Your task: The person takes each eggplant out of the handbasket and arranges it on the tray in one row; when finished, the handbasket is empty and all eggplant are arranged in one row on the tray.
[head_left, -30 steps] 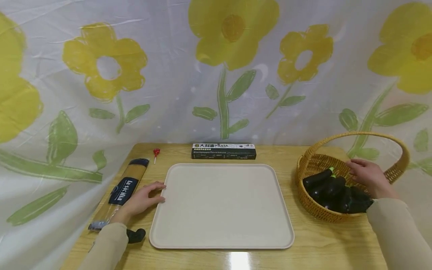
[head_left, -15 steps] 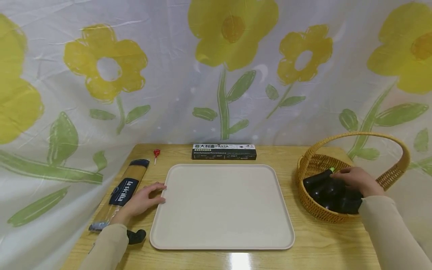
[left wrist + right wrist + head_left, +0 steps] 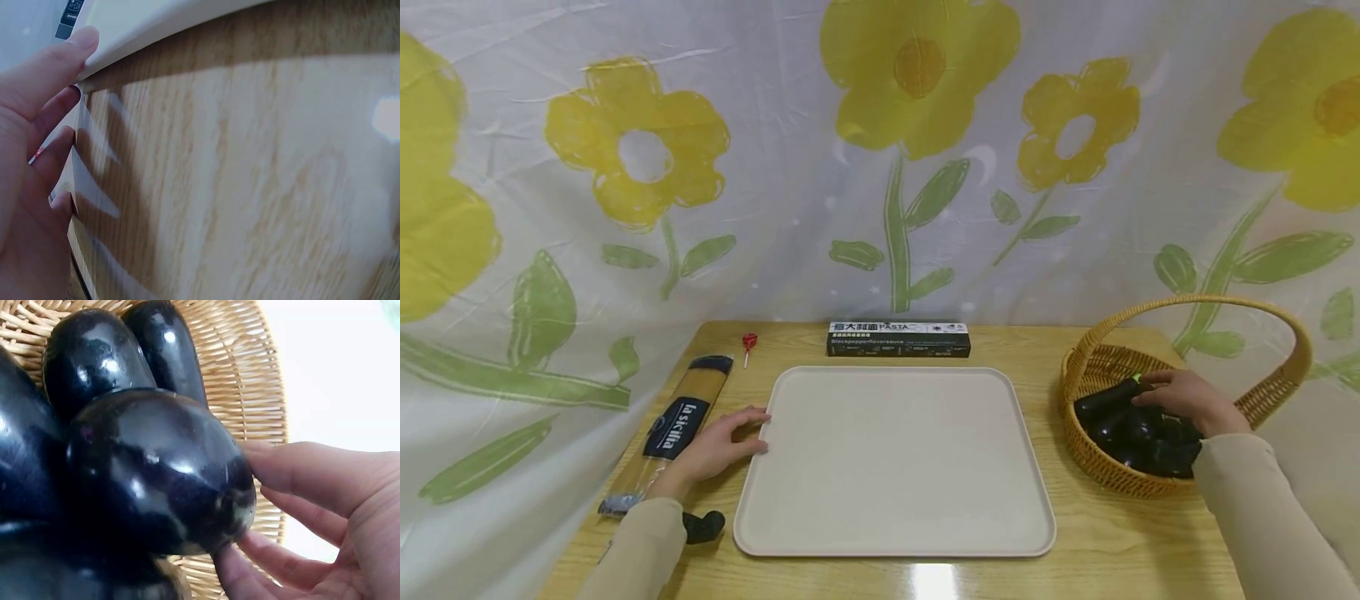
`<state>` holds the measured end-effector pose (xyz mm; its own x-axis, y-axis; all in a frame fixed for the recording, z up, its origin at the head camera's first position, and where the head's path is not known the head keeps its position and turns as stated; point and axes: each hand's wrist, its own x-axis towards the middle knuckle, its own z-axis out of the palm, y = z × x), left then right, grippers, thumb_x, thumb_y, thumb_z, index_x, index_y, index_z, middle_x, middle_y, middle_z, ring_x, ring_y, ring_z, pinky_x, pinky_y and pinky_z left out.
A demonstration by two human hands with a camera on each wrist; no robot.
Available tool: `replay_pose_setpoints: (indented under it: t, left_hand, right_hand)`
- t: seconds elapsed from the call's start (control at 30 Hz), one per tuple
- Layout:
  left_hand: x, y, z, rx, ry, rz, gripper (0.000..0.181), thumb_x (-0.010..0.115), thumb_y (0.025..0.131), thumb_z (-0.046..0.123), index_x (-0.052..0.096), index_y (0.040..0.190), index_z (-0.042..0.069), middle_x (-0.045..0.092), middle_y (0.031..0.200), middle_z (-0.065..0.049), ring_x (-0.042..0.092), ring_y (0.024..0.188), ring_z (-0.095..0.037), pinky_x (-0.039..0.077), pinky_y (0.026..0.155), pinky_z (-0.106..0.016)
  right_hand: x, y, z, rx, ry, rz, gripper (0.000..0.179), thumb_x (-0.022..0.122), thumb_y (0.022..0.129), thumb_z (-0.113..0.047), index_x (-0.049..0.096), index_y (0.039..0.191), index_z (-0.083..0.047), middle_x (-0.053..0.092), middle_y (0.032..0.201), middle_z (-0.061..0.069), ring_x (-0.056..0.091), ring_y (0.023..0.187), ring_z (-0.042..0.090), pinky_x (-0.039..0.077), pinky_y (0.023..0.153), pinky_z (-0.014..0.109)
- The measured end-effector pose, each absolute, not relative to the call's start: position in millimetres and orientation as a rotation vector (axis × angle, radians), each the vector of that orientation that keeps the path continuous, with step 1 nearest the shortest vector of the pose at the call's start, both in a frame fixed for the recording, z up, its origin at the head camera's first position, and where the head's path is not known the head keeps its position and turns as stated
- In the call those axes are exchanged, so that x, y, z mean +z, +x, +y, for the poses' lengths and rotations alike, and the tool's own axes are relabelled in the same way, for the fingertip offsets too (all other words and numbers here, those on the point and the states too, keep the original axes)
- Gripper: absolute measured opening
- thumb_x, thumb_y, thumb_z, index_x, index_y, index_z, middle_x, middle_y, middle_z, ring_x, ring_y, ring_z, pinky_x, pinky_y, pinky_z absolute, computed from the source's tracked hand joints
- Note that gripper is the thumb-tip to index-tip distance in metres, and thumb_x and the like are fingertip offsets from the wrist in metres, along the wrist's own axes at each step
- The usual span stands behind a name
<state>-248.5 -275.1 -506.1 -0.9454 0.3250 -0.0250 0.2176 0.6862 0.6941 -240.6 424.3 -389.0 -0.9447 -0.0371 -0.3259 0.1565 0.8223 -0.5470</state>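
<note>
At the left edge of the beige tray (image 3: 895,467) lies my left hand (image 3: 722,442), its fingertips touching the rim. In the left wrist view, the thumb rests against the tray's edge (image 3: 137,28) and the other fingers are loosely bent beside it. To the right, several glossy dark eggplants (image 3: 1105,400) fill a wicker basket (image 3: 1097,468) with a tall arched handle. My right hand (image 3: 1195,400) reaches in under that handle. The right wrist view shows its thumb and fingers gripping the end of a plump eggplant (image 3: 162,469), which lies among the others.
A clear bag of spaghetti (image 3: 681,421) with a dark label lies left of the tray, partly behind my left arm. Beyond it is a red lollipop (image 3: 749,341). A dark pasta box (image 3: 898,340) stands at the table's back edge before a flowered cloth (image 3: 775,208).
My right hand has moved left and slightly down from the basket's right side onto the eggplants and has taken hold of one. The left hand has stayed at the tray.
</note>
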Motion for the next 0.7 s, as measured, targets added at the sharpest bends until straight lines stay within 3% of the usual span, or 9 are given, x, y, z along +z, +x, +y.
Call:
replay_pose_setpoints:
  t: [0.17,0.43,0.7]
  left_hand:
    - [-505.5,-248.1,-275.2,1.111,0.445,2.745,0.050,0.070,0.090,0.035,0.058,0.133,0.012,0.044,0.149,-0.017,0.026,0.141,-0.046,0.019,0.110,-0.067]
    - [-505.3,-248.2,-274.9,1.114,0.450,2.743,0.049,0.070,0.090,0.034,0.058,0.132,0.011,0.044,0.148,-0.018,0.028,0.140,-0.046,0.021,0.110,-0.066]
    - [-502.4,-246.9,-273.7,1.111,0.453,2.740,0.049,0.070,0.091,0.033,0.058,0.132,0.010,0.044,0.148,-0.019,0.029,0.140,-0.046,0.022,0.111,-0.066]
  right_hand:
    - [-390.0,-239.8,426.7,-0.829,0.071,2.674,0.069,0.058,0.098,-0.030,0.033,0.138,0.020,0.029,0.138,0.046,0.039,0.121,0.061,0.043,0.092,0.065]
    - [-392.3,-238.2,425.8,-0.822,0.025,2.666,0.074,0.057,0.098,-0.036,0.031,0.140,0.019,0.030,0.138,0.047,0.044,0.119,0.058,0.047,0.090,0.060]
    - [-392.1,-240.6,422.1,-1.005,-0.015,2.602,0.070,0.057,0.100,-0.023,0.022,0.147,0.014,0.016,0.144,0.047,0.024,0.131,0.061,0.038,0.099,0.066]
